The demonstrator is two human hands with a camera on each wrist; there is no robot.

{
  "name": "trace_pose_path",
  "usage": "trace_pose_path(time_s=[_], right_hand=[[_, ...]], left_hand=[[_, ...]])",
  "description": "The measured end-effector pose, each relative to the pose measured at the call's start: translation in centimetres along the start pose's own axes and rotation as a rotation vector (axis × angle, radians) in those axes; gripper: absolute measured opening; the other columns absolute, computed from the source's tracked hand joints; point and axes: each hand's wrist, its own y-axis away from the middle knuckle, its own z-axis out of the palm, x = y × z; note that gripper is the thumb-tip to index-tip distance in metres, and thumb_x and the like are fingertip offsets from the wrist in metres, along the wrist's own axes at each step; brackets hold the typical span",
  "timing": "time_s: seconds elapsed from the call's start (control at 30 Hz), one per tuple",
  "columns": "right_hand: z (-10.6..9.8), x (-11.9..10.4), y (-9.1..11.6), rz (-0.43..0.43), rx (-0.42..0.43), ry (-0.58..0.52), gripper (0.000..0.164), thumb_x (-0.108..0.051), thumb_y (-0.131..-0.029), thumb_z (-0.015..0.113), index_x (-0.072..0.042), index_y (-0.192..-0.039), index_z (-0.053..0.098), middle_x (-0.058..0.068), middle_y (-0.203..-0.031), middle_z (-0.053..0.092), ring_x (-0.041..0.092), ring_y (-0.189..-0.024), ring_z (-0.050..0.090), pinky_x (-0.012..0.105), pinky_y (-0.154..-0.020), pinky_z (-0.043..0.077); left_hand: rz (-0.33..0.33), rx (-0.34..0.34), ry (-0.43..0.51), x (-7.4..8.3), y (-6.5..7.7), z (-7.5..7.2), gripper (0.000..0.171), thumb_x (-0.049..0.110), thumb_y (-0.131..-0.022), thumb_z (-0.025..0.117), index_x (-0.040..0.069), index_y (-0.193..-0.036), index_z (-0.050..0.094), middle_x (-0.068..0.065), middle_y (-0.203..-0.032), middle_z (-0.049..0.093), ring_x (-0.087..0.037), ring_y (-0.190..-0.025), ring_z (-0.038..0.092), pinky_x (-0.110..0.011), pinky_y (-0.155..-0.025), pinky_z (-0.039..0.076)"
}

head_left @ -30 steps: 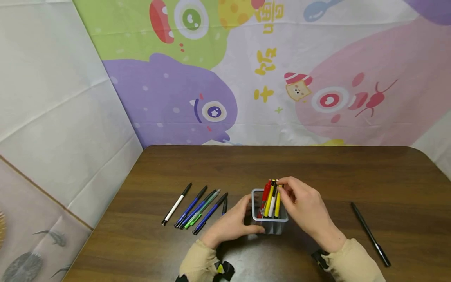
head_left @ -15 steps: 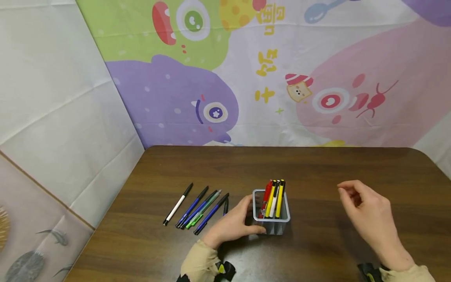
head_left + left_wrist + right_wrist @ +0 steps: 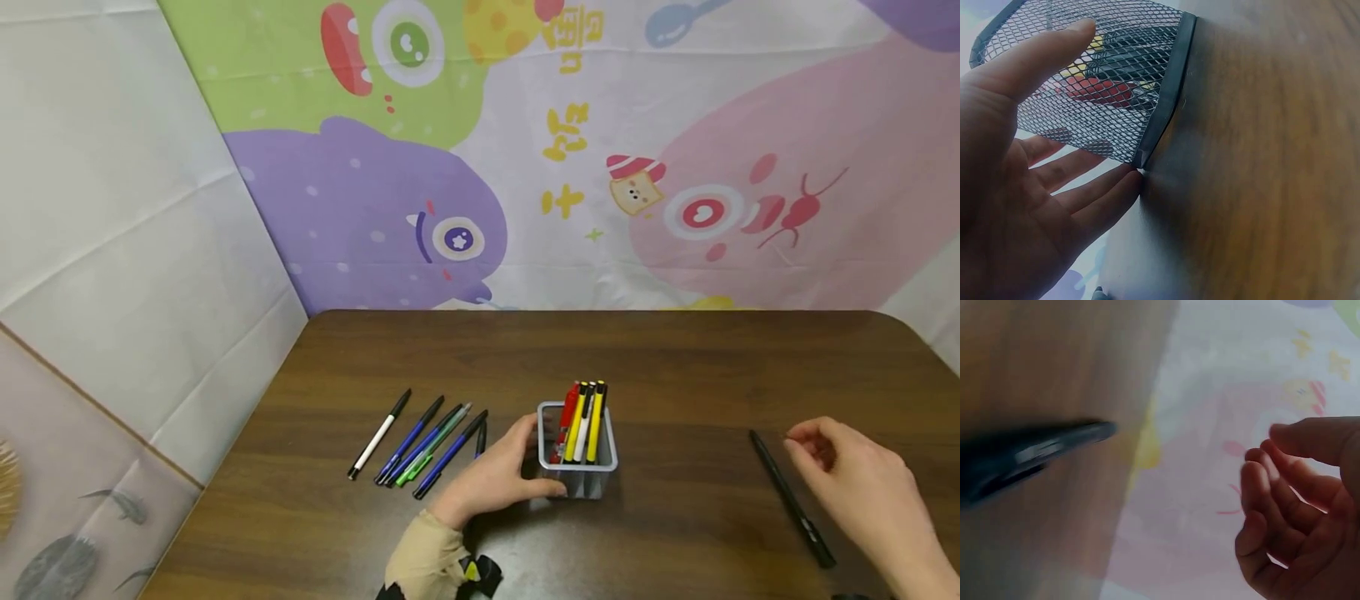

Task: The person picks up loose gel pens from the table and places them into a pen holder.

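Observation:
My left hand [image 3: 495, 482] holds a grey mesh pen holder [image 3: 581, 483] by its left side, thumb in front and fingers behind. In the left wrist view the thumb lies along the mesh wall [image 3: 1172, 81] with the fingers beneath. A red pen [image 3: 567, 410], yellow pens [image 3: 595, 433] and a white pen [image 3: 582, 442] with black parts stand inside, leaning. On the right, my right hand [image 3: 862, 483] hovers beside a black pen [image 3: 791, 500] lying on the table. Its fingers are loosely curled and hold nothing; the right wrist view shows the pen [image 3: 1041, 453] apart from them.
Left of the holder lie a white pen [image 3: 377, 437] with a black cap, several blue pens [image 3: 450, 456], a green pen [image 3: 433, 450] and a dark pen [image 3: 481, 437] partly behind the left hand. The wooden table [image 3: 675, 358] meets a patterned cloth [image 3: 570, 267] at the back.
My right hand has moved from the pens in the holder out to the right, past the black pen, which it hid half a second ago. The left hand and holder have stayed put.

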Motion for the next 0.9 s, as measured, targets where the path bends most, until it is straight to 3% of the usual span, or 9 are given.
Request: trace_pose_path(time_s=[0.1,0.23,0.63,0.9], right_hand=[[0.3,1.2,0.5,0.044,-0.162,0.033,0.014,-0.013,-0.086,0.060,0.001,-0.087,0.061,0.001,-0.067,0.055,0.010,-0.054,0.045,0.026,-0.044,0.036],[0.6,2.9,1.1,0.090,-0.308,0.047,0.022,-0.019,-0.087,0.059,0.002,-0.090,0.060,0.001,-0.072,0.056,0.014,-0.060,0.051,0.033,-0.049,0.043],[2.4,6.1,2.9,0.208,-0.547,0.105,0.066,-0.049,-0.078,0.064,0.012,-0.098,0.050,0.001,-0.074,0.053,0.015,-0.061,0.051,0.035,-0.051,0.044],[2.5,6.3,3.0,0.228,-0.653,0.117,0.075,-0.058,-0.072,0.064,0.012,-0.097,0.051,0.002,-0.074,0.053,0.016,-0.063,0.052,0.039,-0.054,0.045]], left_hand=[[0.007,0.003,-0.004,0.0,-0.1,0.1,0.085,0.042,-0.076,0.071,0.016,-0.140,0.022,-0.006,-0.129,0.044,-0.017,-0.118,0.048,-0.032,-0.096,0.040],[0.000,0.001,-0.005,0.1,-0.1,0.2,0.085,0.042,-0.075,0.072,0.017,-0.140,0.023,-0.006,-0.129,0.044,-0.016,-0.118,0.048,-0.031,-0.097,0.039],[-0.009,0.005,-0.014,0.1,0.0,-0.1,0.086,0.043,-0.075,0.072,0.017,-0.141,0.022,-0.006,-0.131,0.043,-0.017,-0.119,0.047,-0.032,-0.097,0.039],[0.001,0.009,-0.036,0.0,0.0,0.0,0.086,0.044,-0.075,0.071,0.017,-0.140,0.022,-0.007,-0.131,0.043,-0.017,-0.119,0.047,-0.033,-0.097,0.039]])
